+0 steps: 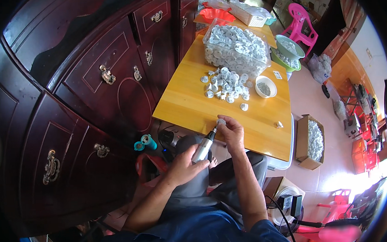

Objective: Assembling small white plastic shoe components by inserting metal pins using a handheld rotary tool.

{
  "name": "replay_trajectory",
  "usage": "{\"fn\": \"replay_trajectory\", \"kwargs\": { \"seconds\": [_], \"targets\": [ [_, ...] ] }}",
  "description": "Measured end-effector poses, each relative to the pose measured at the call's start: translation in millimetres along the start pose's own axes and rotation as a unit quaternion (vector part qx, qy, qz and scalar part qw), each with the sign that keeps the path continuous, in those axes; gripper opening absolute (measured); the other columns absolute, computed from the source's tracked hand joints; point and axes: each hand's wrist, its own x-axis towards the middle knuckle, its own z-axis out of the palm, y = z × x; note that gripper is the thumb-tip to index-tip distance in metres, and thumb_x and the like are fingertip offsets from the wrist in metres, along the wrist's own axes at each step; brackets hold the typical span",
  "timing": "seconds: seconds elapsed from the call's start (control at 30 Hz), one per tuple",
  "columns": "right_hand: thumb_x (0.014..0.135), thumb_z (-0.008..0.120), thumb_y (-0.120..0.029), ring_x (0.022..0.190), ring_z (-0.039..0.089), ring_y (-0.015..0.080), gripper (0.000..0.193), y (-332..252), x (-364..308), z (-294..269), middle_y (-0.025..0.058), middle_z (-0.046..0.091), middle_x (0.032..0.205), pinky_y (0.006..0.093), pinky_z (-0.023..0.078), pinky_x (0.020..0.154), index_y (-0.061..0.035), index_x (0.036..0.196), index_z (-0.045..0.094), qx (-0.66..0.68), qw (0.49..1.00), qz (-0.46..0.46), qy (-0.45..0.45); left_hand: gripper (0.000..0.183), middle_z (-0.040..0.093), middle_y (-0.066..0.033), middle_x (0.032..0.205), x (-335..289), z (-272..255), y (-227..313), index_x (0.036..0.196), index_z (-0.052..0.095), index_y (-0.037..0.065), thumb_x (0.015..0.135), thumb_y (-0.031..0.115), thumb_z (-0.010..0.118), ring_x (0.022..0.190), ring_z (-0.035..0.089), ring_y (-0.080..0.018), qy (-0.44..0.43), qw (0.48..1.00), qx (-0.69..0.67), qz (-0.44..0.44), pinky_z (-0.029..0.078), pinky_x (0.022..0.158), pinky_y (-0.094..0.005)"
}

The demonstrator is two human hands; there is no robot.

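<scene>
My left hand point(185, 166) is wrapped round a silver electric screwdriver point(203, 149), its black tip slanting up and to the right. Between the fingertips of my right hand point(232, 134) is a small white plastic part point(220, 122), and the screwdriver's tip meets it just over the table's near edge. Beyond them, a loose heap of white plastic parts point(228, 84) lies on the yellow wooden table point(183, 97). To the right of the heap stands a white bowl point(266, 86) with small metal pieces, probably screws. One white part point(279, 124) lies alone near the right edge.
A clear bin point(237, 47) full of white parts stands at the table's back. Dark wooden cabinets point(107, 82) line the left. On the floor at right is a cardboard box point(309, 142) of parts; farther back are stacked basins point(288, 53) and a pink chair point(302, 25).
</scene>
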Motion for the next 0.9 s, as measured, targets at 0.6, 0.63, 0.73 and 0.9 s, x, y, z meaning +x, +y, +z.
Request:
{"fn": "replay_trajectory", "kwargs": {
  "seconds": [0.6, 0.63, 0.73, 0.9],
  "targets": [
    [0.084, 0.067, 0.005, 0.081, 0.058, 0.0062, 0.025, 12.3, 2.9, -3.3, -0.0003, 0.063, 0.094, 0.0210, 0.049, 0.076, -0.0018, 0.107, 0.069, -0.030, 0.998, -0.046, 0.022, 0.045, 0.069, -0.0140, 0.096, 1.0, 0.7, -6.4, 0.125, 0.053, -0.001, 0.088, 0.022, 0.067, 0.088, 0.068, -0.0211, -0.006, 1.000, -0.005, 0.010, 0.052, 0.079, -0.0340],
    [0.084, 0.067, 0.005, 0.081, 0.058, 0.0062, 0.025, 13.8, 3.2, -4.4, -0.0003, 0.063, 0.094, 0.0210, 0.049, 0.076, -0.0018, 0.107, 0.069, -0.030, 0.998, -0.045, 0.022, 0.043, 0.067, -0.0112, 0.088, 1.3, 0.7, -7.6, 0.123, 0.053, -0.001, 0.089, 0.022, 0.066, 0.076, 0.066, -0.0179, -0.013, 1.000, -0.018, -0.005, 0.052, 0.071, -0.0328],
    [0.085, 0.065, 0.008, 0.086, 0.063, 0.0093, 0.027, 17.1, 2.6, -6.7, 0.0018, 0.066, 0.096, 0.0233, 0.052, 0.081, -0.0006, 0.110, 0.067, -0.062, 0.995, -0.077, 0.019, 0.040, 0.062, -0.0056, 0.075, 2.6, 3.8, -14.1, 0.121, 0.054, -0.001, 0.090, 0.021, 0.064, 0.057, 0.058, -0.0114, -0.016, 0.999, -0.048, -0.009, 0.048, 0.057, -0.0297],
    [0.080, 0.069, 0.006, 0.076, 0.051, 0.0056, 0.024, 15.0, -0.3, -2.6, -0.0022, 0.057, 0.090, 0.0195, 0.043, 0.071, -0.0026, 0.102, 0.071, -0.071, 0.991, -0.102, 0.041, 0.037, 0.057, -0.0009, 0.070, 2.7, 3.8, -12.6, 0.122, 0.053, 0.000, 0.092, 0.020, 0.061, 0.050, 0.051, -0.0067, -0.030, 0.995, -0.096, -0.019, 0.043, 0.048, -0.0247]
  ]
}}
